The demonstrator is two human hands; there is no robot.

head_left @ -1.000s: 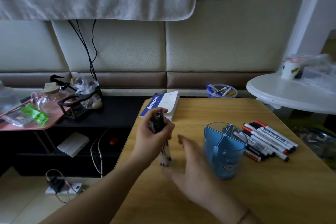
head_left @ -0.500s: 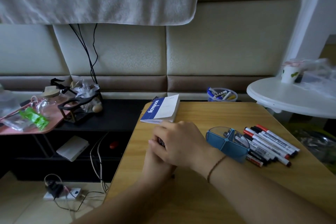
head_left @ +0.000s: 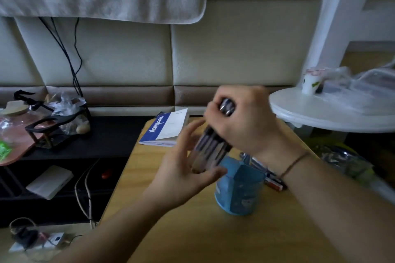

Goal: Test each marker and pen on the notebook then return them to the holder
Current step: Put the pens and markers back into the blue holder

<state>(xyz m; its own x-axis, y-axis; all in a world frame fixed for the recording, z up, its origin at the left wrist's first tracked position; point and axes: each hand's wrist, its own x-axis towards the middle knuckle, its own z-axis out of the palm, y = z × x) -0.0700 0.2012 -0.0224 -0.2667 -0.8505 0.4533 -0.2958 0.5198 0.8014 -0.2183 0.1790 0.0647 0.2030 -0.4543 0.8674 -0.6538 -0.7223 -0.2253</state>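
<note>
Nearest us, our forearms are reaching over the wooden worktop (head_left: pixel 171 239). The blue holder (head_left: pixel 239 190) is standing upright on it, just below our hands. Our left hand (head_left: pixel 183 168) is lying palm up with its fingers spread and relaxed, cupping the lower ends of a bundle of markers (head_left: pixel 208 151). Our right hand (head_left: pixel 241 121) is wrapping its curled fingers round the upper part of that bundle, holding it tilted above the holder's left rim; the dark caps are poking out of the top of the fist. Motion blur is hiding how many markers the bundle contains. Behind the holder and our right wrist, more markers (head_left: pixel 271 179) are lying flat on the worktop, mostly hidden. Farther back, the closed notebook (head_left: pixel 166 128) with its blue and white cover is lying at the worktop's far left corner.
</note>
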